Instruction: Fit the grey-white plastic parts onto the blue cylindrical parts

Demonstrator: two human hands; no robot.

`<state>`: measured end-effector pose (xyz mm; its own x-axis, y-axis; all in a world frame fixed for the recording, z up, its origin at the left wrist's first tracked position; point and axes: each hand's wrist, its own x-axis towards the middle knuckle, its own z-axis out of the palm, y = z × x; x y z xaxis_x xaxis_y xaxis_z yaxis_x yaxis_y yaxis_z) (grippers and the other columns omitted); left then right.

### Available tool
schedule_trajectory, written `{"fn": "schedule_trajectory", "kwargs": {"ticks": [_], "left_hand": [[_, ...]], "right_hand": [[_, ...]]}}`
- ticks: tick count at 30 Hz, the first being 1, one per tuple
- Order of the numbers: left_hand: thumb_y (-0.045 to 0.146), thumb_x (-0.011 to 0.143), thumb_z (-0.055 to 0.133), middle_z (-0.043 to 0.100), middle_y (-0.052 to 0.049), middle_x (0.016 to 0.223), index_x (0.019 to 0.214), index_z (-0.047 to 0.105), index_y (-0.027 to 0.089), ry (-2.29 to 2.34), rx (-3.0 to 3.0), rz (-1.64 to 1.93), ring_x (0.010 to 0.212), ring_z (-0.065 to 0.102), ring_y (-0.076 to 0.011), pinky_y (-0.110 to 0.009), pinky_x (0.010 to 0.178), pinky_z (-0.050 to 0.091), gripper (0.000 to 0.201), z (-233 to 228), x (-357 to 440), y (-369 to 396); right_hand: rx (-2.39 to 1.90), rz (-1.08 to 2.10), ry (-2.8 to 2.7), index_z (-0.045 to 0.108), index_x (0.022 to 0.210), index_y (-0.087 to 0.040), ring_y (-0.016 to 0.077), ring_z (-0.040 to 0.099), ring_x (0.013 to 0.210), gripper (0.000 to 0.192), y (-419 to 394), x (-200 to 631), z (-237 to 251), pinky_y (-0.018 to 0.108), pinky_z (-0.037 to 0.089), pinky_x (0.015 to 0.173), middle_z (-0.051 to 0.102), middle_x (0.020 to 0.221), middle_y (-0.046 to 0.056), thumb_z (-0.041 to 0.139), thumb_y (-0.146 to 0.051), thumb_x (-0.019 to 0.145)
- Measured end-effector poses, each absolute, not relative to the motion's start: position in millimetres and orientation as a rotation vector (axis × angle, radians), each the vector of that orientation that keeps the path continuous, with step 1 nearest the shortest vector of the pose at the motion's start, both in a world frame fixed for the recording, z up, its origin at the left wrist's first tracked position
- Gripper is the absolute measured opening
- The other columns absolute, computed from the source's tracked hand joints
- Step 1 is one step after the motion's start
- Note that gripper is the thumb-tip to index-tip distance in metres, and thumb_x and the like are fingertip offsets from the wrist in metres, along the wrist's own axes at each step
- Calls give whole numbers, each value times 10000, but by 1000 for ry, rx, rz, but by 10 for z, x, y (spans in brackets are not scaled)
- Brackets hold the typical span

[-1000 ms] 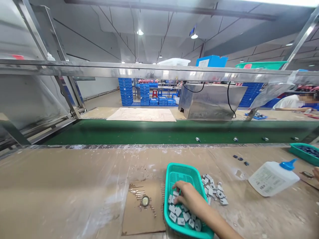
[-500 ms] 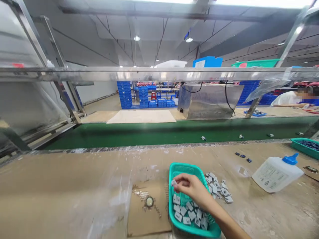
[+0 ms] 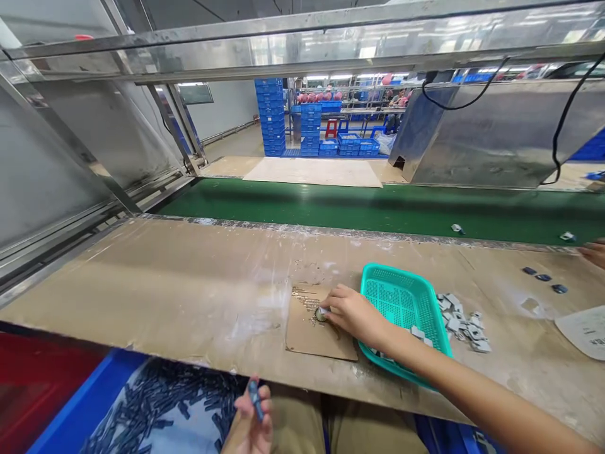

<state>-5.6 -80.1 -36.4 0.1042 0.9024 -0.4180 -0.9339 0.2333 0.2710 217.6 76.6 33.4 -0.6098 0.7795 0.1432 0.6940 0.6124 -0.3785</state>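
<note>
My right hand (image 3: 350, 310) is closed in a pinch on a small light-grey plastic piece. It is over a brown cardboard sheet (image 3: 302, 340), at a small round dish (image 3: 321, 314) partly covered by the fingers; whether the piece touches the dish I cannot tell. Low in the view, my left hand (image 3: 253, 416) has its fingers closed on a small dark blue plastic part (image 3: 255, 398). Beside it is a blue bin (image 3: 89, 403) with many dark blue parts (image 3: 174, 384). A green basket (image 3: 401, 277) under my right forearm contains grey pieces, partly hidden.
Loose grey pieces (image 3: 463, 325) lie right of the basket, near a white bottle (image 3: 586, 331). Three dark parts (image 3: 543, 277) sit farther right. Behind runs a green conveyor belt (image 3: 307, 205) carrying small assembled pieces. Another person's hand (image 3: 594, 252) is at the right edge.
My right hand has moved left from above the basket to the round dish, carrying the grey piece. The view has tilted down and left; my left hand with a blue part now shows.
</note>
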Motion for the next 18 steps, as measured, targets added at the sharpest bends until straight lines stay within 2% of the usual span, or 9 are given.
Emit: {"fn": "schedule_trajectory", "kwargs": {"ticks": [5,7,9,11,13,15,18], "left_hand": [[269,465,849,621,-14,733,806,669,174,765,109,1400,711,622,-141,-210,696,554,397,-119,374,-610],[262,529,831,606,-18,702,703,630,149,826,301,1480,759,619,-171,-290,751,555,289,-41,461,-500],[177,648,761,588,-18,678,624,570,138,925,641,1650,817,614,-200,-344,746,561,197,-8,505,-379],[55,704,679,591,-18,705,619,544,136,1033,1097,1868,849,610,-215,-363,708,573,179,4,523,-270],[-65,690,622,603,-24,784,666,557,132,1067,1523,2040,852,611,-216,-360,671,582,209,30,537,-192],[-140,656,594,604,-35,831,714,574,116,1004,1799,2106,860,610,-224,-353,648,589,263,85,566,-148],[-171,629,591,608,-52,844,728,580,82,881,1940,2126,869,606,-235,-309,592,589,272,180,632,-125]], "right_hand": [[-1182,461,-2592,668,872,-160,224,550,881,145,770,2145,368,331,429,761,634,846,90,539,-153,806],[-1218,660,-2390,659,878,-158,218,565,865,136,737,2161,435,340,432,772,646,863,86,559,-190,791],[-1259,1026,-2055,639,880,-153,199,590,805,161,665,2185,527,327,451,737,657,842,75,593,-259,767],[-1249,1440,-1697,617,853,-140,176,602,717,211,555,2211,633,305,469,678,656,766,63,618,-320,742],[-1175,1760,-1408,604,820,-129,158,601,672,243,424,2233,734,290,476,653,643,717,54,648,-345,716],[-1104,1943,-1237,606,772,-120,141,593,637,246,299,2247,815,281,477,643,629,688,48,675,-343,696],[-1067,2042,-1122,614,724,-107,127,588,608,225,171,2260,886,265,474,618,635,681,60,689,-315,687]]}}
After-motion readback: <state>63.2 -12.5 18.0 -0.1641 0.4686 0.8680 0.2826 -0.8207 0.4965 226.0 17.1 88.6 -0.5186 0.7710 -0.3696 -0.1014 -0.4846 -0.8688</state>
